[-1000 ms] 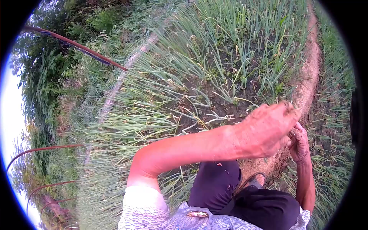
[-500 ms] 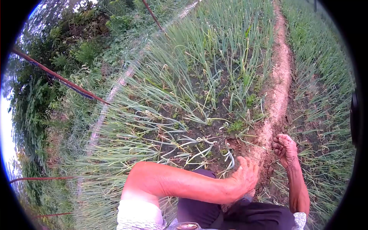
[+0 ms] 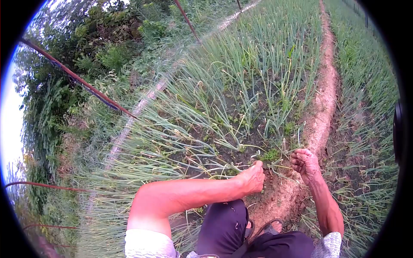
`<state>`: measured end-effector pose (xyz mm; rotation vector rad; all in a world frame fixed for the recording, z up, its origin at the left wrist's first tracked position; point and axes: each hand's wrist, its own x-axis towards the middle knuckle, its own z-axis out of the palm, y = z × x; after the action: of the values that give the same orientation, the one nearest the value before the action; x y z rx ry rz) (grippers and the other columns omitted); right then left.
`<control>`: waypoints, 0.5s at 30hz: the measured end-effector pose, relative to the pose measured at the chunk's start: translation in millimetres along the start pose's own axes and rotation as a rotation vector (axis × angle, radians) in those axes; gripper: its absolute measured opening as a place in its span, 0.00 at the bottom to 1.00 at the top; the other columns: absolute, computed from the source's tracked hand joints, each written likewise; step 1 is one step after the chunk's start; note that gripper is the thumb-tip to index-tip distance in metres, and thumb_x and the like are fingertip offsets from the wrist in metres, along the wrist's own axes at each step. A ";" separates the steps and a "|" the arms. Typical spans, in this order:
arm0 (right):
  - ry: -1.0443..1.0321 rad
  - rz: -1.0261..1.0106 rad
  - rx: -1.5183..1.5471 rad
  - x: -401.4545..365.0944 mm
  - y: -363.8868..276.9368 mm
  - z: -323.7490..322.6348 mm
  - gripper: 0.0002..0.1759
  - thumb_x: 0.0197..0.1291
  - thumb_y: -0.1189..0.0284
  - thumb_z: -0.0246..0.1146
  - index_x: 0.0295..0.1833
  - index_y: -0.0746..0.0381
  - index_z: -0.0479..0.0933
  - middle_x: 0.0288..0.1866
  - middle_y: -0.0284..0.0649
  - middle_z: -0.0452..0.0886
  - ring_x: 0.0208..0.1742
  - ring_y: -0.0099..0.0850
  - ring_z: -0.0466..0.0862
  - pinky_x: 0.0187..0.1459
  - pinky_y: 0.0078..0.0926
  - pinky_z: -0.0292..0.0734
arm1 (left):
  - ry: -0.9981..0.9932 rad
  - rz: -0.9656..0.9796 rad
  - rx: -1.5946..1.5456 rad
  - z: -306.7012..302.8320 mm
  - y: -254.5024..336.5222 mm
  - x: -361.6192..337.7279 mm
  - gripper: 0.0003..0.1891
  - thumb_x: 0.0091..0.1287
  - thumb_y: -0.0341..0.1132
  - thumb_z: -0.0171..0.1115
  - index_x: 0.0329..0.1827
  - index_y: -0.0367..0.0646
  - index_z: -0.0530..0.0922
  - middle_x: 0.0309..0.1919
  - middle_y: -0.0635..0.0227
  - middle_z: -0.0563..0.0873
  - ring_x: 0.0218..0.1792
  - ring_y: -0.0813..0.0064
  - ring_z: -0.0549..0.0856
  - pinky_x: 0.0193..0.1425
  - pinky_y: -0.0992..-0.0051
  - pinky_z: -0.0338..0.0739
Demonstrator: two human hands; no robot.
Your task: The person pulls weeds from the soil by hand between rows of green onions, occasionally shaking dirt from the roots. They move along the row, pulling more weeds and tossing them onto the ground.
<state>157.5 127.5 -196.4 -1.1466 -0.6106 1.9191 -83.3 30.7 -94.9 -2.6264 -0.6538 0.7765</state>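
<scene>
My left hand is low over the soil at the edge of the onion bed, fingers curled in. Whatever it may grip is hidden. Just beyond its fingertips is a small patch of leafy green weeds. To the right, my right hand is closed with the fingertips pinched together, above the dirt ridge. Thin pale stems lie close to its fingers, but I cannot make out whether it grips one. Green onion plants lean and sprawl to the left of both hands.
A bare dirt ridge runs away from me between two planted beds. More onion plants grow on the right. My knee and sandalled foot are below the hands. Reddish poles slant in at the left, before bushes.
My left hand has moved forward and left, away from my knees towards the weeds. My right hand has shifted left, nearer to the left hand. The view has shifted slightly.
</scene>
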 end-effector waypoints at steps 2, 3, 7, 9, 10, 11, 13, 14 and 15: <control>0.031 0.001 -0.010 -1.9 -5.4 -11.5 0.11 0.63 0.72 0.65 0.49 0.60 0.75 0.39 0.38 0.86 0.29 0.25 0.85 0.25 0.20 0.80 | 0.021 0.008 -0.008 17.5 -0.3 9.9 0.08 0.56 0.39 0.60 0.25 0.49 0.84 0.28 0.72 0.78 0.37 0.69 0.80 0.50 0.61 0.65; 0.062 -0.013 -0.012 -4.2 -9.2 -17.2 0.11 0.62 0.73 0.65 0.49 0.60 0.76 0.39 0.38 0.86 0.29 0.24 0.85 0.25 0.20 0.79 | 0.090 0.015 0.002 27.0 -1.6 13.0 0.08 0.56 0.39 0.60 0.25 0.48 0.84 0.27 0.73 0.78 0.37 0.70 0.80 0.50 0.61 0.65; 0.099 -0.047 0.017 -3.7 -17.9 -53.4 0.11 0.62 0.73 0.64 0.49 0.59 0.76 0.37 0.35 0.85 0.28 0.23 0.84 0.24 0.17 0.77 | 0.077 0.112 -0.182 39.4 -4.4 27.8 0.05 0.58 0.38 0.61 0.33 0.50 0.82 0.33 0.71 0.80 0.41 0.70 0.81 0.50 0.62 0.69; 0.137 -0.068 -0.007 -11.8 -24.8 -60.1 0.10 0.62 0.72 0.64 0.49 0.58 0.76 0.36 0.34 0.84 0.28 0.22 0.83 0.24 0.17 0.76 | 0.055 0.168 -0.421 40.2 -8.1 34.8 0.06 0.59 0.38 0.62 0.38 0.52 0.81 0.37 0.69 0.80 0.44 0.69 0.82 0.51 0.61 0.72; 0.142 -0.080 -0.011 -16.2 -28.1 -62.0 0.10 0.62 0.72 0.64 0.48 0.58 0.76 0.36 0.34 0.84 0.28 0.22 0.83 0.24 0.17 0.77 | -0.010 0.205 -0.445 46.4 -8.2 40.1 0.09 0.59 0.38 0.62 0.43 0.55 0.80 0.43 0.67 0.80 0.48 0.66 0.82 0.52 0.58 0.74; 0.148 -0.093 -0.016 -22.2 -32.6 -64.3 0.09 0.63 0.72 0.64 0.48 0.58 0.76 0.36 0.34 0.84 0.28 0.22 0.83 0.24 0.17 0.77 | 0.006 0.231 -0.479 50.4 -10.5 39.9 0.09 0.59 0.38 0.62 0.42 0.55 0.80 0.43 0.66 0.80 0.49 0.66 0.82 0.52 0.58 0.74; 0.141 -0.108 -0.048 -35.6 -44.8 -68.1 0.09 0.62 0.72 0.64 0.47 0.59 0.76 0.36 0.34 0.84 0.28 0.22 0.82 0.25 0.17 0.79 | 0.032 0.284 -0.549 54.6 -15.3 37.1 0.08 0.60 0.38 0.62 0.42 0.53 0.80 0.44 0.66 0.80 0.49 0.65 0.82 0.52 0.58 0.74; 0.145 -0.112 -0.065 -39.6 -48.5 -72.5 0.08 0.62 0.73 0.64 0.47 0.59 0.76 0.36 0.34 0.83 0.28 0.22 0.82 0.26 0.17 0.79 | -0.037 0.283 -0.555 55.7 -16.6 36.6 0.08 0.60 0.39 0.61 0.41 0.53 0.80 0.46 0.65 0.80 0.50 0.65 0.82 0.53 0.58 0.74; 0.147 -0.113 -0.077 -43.5 -51.2 -74.8 0.08 0.62 0.73 0.64 0.47 0.59 0.76 0.36 0.34 0.83 0.27 0.21 0.82 0.26 0.17 0.80 | -0.103 0.282 -0.544 50.0 -21.2 33.5 0.08 0.60 0.39 0.61 0.41 0.52 0.80 0.46 0.65 0.80 0.50 0.65 0.82 0.53 0.58 0.74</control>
<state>255.0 120.6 -172.9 -1.2623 -0.6595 1.7124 -94.1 74.3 -140.1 -3.2443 -0.5932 0.9238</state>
